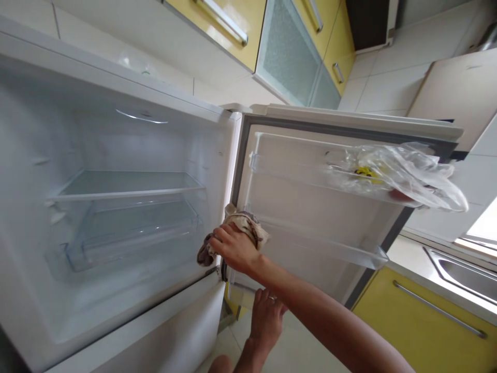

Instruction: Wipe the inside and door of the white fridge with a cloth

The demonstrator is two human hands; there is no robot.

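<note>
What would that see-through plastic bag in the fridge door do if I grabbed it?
The plastic bag would probably flop and crumple, since it already lies wrinkled and sagging over the door shelf. It likely weighs little: it is thin and see-through, with only something small and yellow inside. Its glossy film may slip.

Two hands were in view, both bare. The right hand [235, 248] ran back into a long forearm [330, 321], bare as far as the frame's lower edge. The left hand [266, 318] wore a thin, pale metal ring [273, 298] on one finger; its wrist was bare as well.
</note>
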